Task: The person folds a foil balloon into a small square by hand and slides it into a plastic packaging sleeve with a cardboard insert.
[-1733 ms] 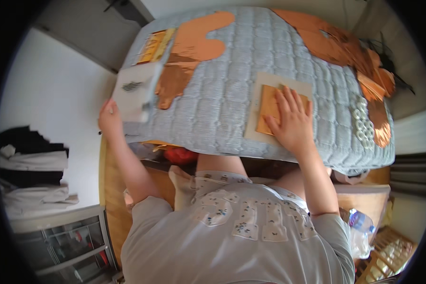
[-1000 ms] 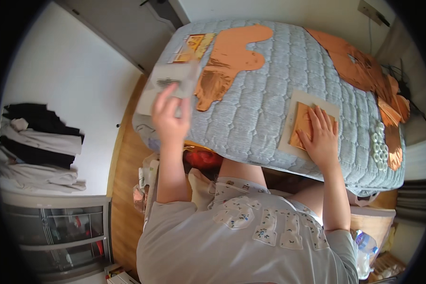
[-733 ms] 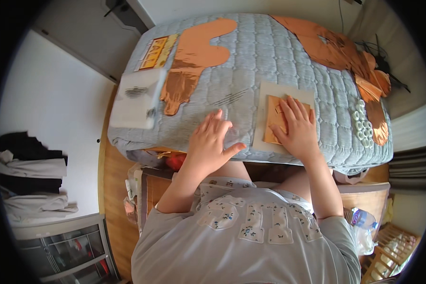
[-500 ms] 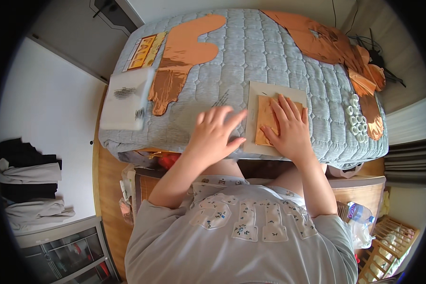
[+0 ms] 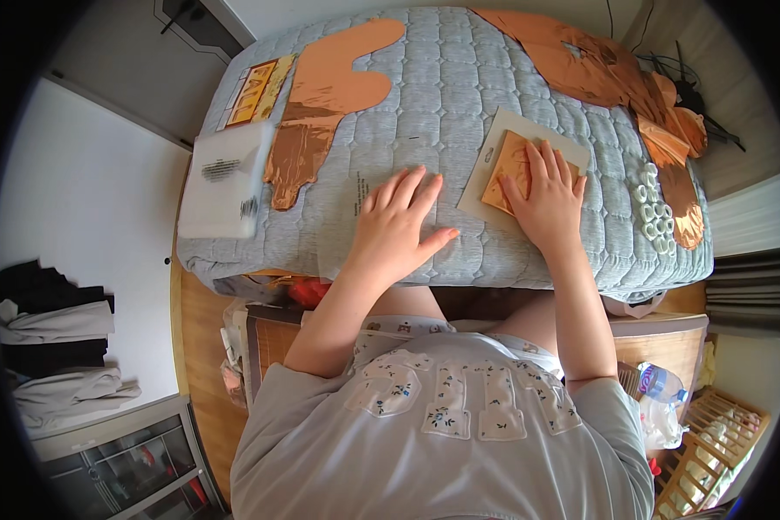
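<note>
My right hand [image 5: 546,204] lies flat, fingers stretched, on a folded copper-coloured foil sheet [image 5: 504,186]. Beneath the foil is a grey card [image 5: 474,192], turned at an angle on the quilted bed [image 5: 446,87]. To the left, my left hand [image 5: 396,221] is open with its fingers spread and holds nothing. It rests on or just over a clear plastic bag [image 5: 342,234] with small dark print; whether it presses on the bag I cannot tell.
A flat copper foil balloon [image 5: 334,82] lies at the left, beside a packet with a picture [image 5: 258,94] and a stack of clear bags [image 5: 225,178]. More copper foil [image 5: 572,69] and several white rolls [image 5: 654,212] are at the right.
The card with the folded foil has slid away from me to the right and turned, my right hand moving with it. My left hand has spread and now sits over the clear bag.
</note>
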